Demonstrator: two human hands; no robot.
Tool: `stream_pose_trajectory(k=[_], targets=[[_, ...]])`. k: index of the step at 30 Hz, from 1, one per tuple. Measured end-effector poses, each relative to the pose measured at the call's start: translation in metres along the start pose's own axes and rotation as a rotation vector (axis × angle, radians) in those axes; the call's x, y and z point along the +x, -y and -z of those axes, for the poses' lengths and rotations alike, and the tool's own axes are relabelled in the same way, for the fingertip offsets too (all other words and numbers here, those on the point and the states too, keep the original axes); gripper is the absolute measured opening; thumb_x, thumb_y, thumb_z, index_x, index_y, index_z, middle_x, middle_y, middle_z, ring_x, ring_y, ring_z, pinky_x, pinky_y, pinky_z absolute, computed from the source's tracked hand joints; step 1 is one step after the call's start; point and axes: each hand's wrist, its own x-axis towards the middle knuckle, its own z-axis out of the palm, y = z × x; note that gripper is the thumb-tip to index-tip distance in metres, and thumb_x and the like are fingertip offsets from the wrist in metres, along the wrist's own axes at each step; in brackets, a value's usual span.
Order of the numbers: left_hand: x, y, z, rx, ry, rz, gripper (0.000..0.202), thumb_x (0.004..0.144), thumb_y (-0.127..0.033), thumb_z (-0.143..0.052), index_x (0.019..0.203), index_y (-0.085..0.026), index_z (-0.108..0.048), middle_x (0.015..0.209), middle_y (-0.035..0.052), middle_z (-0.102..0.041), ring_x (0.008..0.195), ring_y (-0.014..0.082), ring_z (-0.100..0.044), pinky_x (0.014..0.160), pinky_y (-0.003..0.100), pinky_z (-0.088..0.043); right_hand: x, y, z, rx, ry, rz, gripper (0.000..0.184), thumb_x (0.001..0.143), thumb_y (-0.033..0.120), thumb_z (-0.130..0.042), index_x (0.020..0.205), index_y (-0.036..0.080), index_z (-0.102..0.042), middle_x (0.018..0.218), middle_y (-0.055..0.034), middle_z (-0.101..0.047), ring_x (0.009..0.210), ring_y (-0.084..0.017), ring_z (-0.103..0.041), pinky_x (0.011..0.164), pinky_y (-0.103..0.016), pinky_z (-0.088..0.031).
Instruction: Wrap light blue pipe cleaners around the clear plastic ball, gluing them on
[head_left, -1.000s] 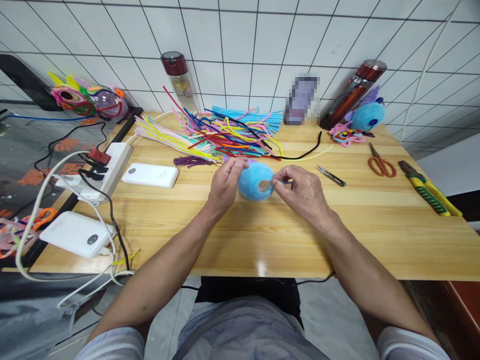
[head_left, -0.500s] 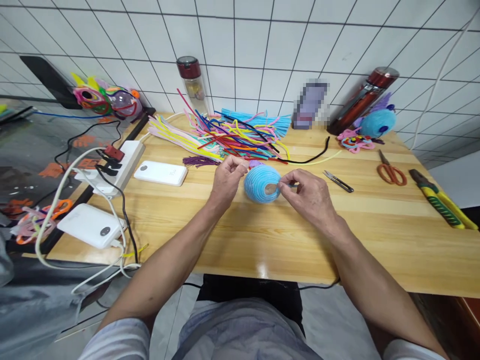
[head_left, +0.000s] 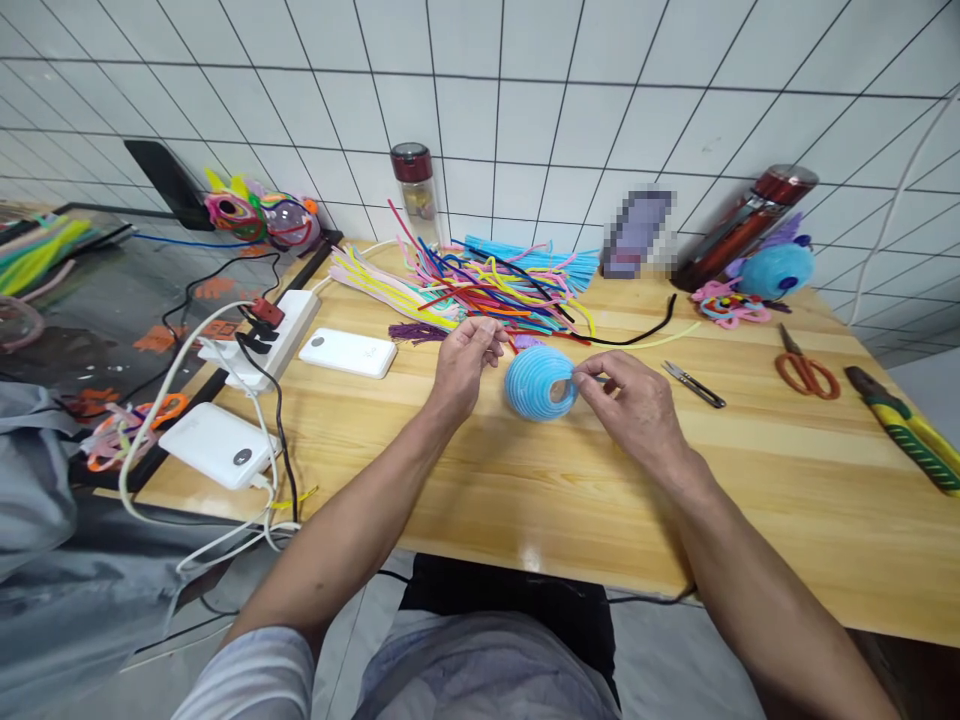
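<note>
A blue ball wound from pipe cleaner point(head_left: 536, 383) lies on the wooden table point(head_left: 525, 480), its open end facing me. My right hand point(head_left: 634, 410) pinches the loose blue end of the pipe cleaner at that opening. My left hand point(head_left: 466, 362) is just left of the ball, fingers curled and pinched near a purple piece at the ball's far side; what it holds is unclear. A heap of coloured pipe cleaners point(head_left: 480, 285) lies right behind the hands.
Small snips point(head_left: 694, 384), orange scissors point(head_left: 806, 367) and green-yellow pliers point(head_left: 904, 425) lie to the right. A power strip point(head_left: 274, 325) and two white power banks point(head_left: 349, 352) with cables sit left. Two bottles point(head_left: 417, 195) and finished craft figures point(head_left: 776, 270) line the wall.
The view has swung left, so everything sits further right in the frame. My left hand has come slightly off the ball. My right hand keeps its pinch at the opening.
</note>
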Motion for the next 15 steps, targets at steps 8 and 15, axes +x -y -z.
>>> stream_pose_trajectory(k=[8, 15], targets=[[-0.014, -0.022, -0.012, -0.227, 0.255, 0.242, 0.045, 0.083, -0.042, -0.093, 0.077, -0.018, -0.057, 0.067, -0.0062, -0.059, 0.046, 0.0041, -0.048, 0.044, 0.016, -0.035, 0.009, 0.024, 0.016, -0.035, -0.186, 0.144, 0.013, 0.099, 0.024, -0.072, 0.111, 0.025, -0.077, 0.110, -0.0090, -0.083, 0.093, -0.025, -0.079, 0.072, -0.038, -0.065], [-0.026, -0.022, -0.018, -0.330, 0.421, 0.331, 0.051, 0.073, -0.047, -0.100, 0.079, -0.017, -0.060, 0.065, -0.0063, -0.056, 0.049, 0.0050, -0.048, 0.047, 0.016, -0.038, 0.033, 0.070, 0.020, -0.063, -0.222, 0.325, 0.019, 0.096, 0.013, -0.072, 0.112, 0.024, -0.072, 0.103, -0.0056, -0.084, 0.091, -0.024, -0.080, 0.082, -0.039, -0.065]])
